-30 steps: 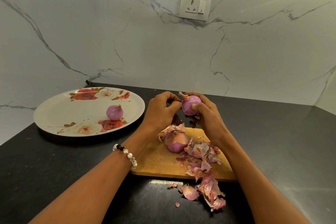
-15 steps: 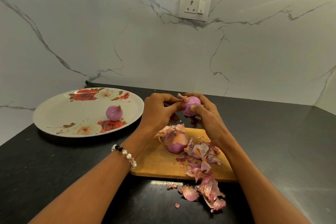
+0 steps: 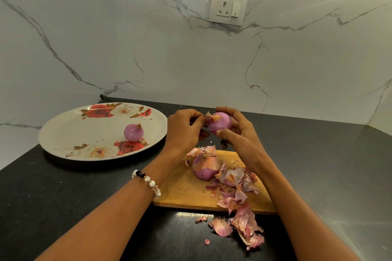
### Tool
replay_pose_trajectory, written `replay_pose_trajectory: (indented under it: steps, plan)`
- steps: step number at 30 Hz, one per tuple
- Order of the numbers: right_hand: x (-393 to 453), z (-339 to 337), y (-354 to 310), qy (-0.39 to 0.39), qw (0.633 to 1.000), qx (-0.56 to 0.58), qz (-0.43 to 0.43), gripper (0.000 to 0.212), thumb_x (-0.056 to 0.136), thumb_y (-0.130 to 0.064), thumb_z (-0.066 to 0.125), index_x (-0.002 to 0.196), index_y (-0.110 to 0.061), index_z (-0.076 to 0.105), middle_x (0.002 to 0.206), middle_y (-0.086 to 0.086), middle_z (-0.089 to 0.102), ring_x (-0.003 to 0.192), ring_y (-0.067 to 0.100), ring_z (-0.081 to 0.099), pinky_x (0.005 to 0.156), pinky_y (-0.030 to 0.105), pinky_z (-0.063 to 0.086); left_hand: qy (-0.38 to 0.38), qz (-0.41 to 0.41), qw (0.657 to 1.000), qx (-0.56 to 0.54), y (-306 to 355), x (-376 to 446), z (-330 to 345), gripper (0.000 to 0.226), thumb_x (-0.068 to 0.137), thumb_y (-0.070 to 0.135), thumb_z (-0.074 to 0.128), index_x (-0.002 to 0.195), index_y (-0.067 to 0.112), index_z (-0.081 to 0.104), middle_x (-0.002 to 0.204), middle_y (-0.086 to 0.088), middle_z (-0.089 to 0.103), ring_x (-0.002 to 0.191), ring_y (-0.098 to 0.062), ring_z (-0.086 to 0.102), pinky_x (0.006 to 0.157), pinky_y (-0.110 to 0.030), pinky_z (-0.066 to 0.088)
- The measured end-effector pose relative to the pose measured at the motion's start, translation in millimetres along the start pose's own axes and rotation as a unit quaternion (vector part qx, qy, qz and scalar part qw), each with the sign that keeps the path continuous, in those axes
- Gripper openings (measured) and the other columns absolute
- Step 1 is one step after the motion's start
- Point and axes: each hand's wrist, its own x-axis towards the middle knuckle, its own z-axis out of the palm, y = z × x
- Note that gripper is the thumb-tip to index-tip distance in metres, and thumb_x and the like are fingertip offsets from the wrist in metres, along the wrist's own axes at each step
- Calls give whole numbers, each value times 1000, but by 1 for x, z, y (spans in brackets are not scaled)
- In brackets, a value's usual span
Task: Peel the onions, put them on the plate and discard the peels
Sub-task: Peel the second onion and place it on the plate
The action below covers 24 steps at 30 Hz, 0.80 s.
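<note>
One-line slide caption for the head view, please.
Right hand holds an onion; left hand pinches its tip.

A white marble-look wall (image 3: 169, 53) with grey veining is seen behind and to both sides. A white socket plate with switch (image 3: 228, 8) is mounted high on it. A black speckled countertop (image 3: 63, 197) runs beneath, with light glare reflected at its right side.

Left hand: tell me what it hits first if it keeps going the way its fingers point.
The left hand points rightward, so it would likely meet the held onion in the right hand at once; it already pinches peel at the onion's tip.
</note>
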Motion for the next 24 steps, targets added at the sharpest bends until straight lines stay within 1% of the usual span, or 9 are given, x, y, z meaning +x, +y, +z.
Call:
replay_pose_trajectory:
  steps: [2,4,7,9,13,15,18,21,24]
  plan:
    - [0,-1,0,3,1000,9,-2,48,88,6,65,130,-15,54,123,8,58,104,20,64,73,19,54,9,-16,1000,-14,0,1,0,15,89,20,64,97,9,68,85,-3,70,68,-12,70,63,-23,59]
    - [1,-2,0,10,999,32,6,47,86,-1,68,129,-17,57,122,7,60,101,20,65,72,20,54,14,-47,998,-48,2,2,-1,10,90,17,63,95,9,67,88,-7,71,72,-15,71,67,-29,60]
    - [2,-4,0,23,997,68,27,51,77,-16,65,127,-20,60,118,10,64,90,20,64,67,24,52,7,-98,985,-139,7,0,-2,6,91,11,60,90,9,66,85,-8,71,71,-15,72,64,-25,59]
    - [4,-4,0,33,992,113,34,49,75,-14,61,124,-18,62,114,10,66,84,19,63,63,26,52,-10,-128,970,-205,10,-1,-3,8,92,7,58,89,7,66,83,-7,71,69,-15,72,61,-21,57]
    - [7,-5,-3,59,970,228,61,49,70,-9,52,118,-7,61,113,18,59,74,19,61,55,26,51,-45,-179,939,-291,14,-2,-2,11,93,5,54,91,4,65,89,-13,71,78,-23,73,67,-25,59]
    - [7,-5,-4,67,961,257,74,44,74,-10,49,116,-4,59,107,20,59,69,19,60,54,27,50,-57,-189,929,-315,15,-2,-1,12,93,4,53,91,2,64,91,-14,71,81,-26,72,68,-26,59]
    - [6,-7,-6,71,951,287,89,30,93,-6,36,108,-5,61,98,19,60,68,20,57,54,27,48,-62,-194,915,-349,18,-3,-1,13,94,1,50,92,-3,62,92,-17,69,81,-28,72,68,-28,60]
    - [6,-8,-7,79,944,303,100,32,96,-7,30,108,-3,59,94,17,61,69,21,55,54,27,47,-73,-201,903,-372,21,-3,-2,15,97,0,45,96,-6,59,94,-22,67,79,-28,72,65,-28,60]
    - [6,-12,-7,99,941,301,119,28,95,-7,31,108,-2,56,93,18,58,68,22,52,52,27,47,-110,-212,871,-429,23,-1,-5,21,101,3,35,97,-3,55,100,-26,69,88,-34,71,72,-35,60]
